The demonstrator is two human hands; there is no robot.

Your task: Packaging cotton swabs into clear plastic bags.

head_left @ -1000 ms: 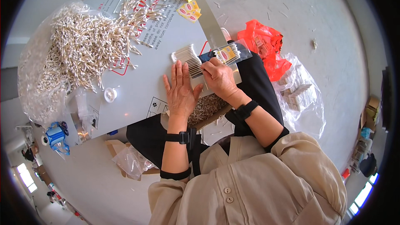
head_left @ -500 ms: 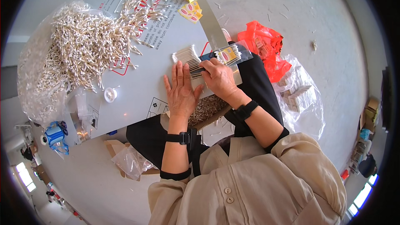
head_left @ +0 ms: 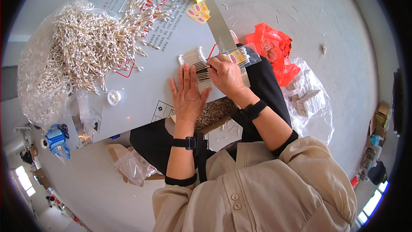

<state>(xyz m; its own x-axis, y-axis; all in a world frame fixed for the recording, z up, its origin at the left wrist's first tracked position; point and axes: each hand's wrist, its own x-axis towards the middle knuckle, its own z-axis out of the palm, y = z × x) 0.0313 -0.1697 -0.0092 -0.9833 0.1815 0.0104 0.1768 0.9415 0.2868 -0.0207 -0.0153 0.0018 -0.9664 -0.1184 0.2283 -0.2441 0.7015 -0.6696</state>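
Note:
My left hand (head_left: 188, 96) lies with its fingers stretched out on the table, fingertips at the lower ends of a neat row of cotton swabs (head_left: 193, 57). Just right of that row, my right hand (head_left: 226, 76) is closed, its fingers bent down; whatever they grip is hidden beneath them. Beyond its knuckles a clear plastic bag (head_left: 253, 56) holds more cotton swabs and a yellow label card (head_left: 236, 56), at the table's right edge. Under my wrists, an open box (head_left: 214, 112) full of brownish swab sticks rests at my lap.
A big clear bag spills a heap of cotton swabs (head_left: 90, 43) over the left of the table (head_left: 141, 90). Near it stands a small round white container (head_left: 113, 97). Yellow cards (head_left: 198, 12) lie at the far edge. Red (head_left: 268, 45) and clear bags (head_left: 307, 99) sit at right.
My right hand has turned and shifted slightly, so the dark blue piece that showed by its fingers is now covered. The left hand stays almost where it was.

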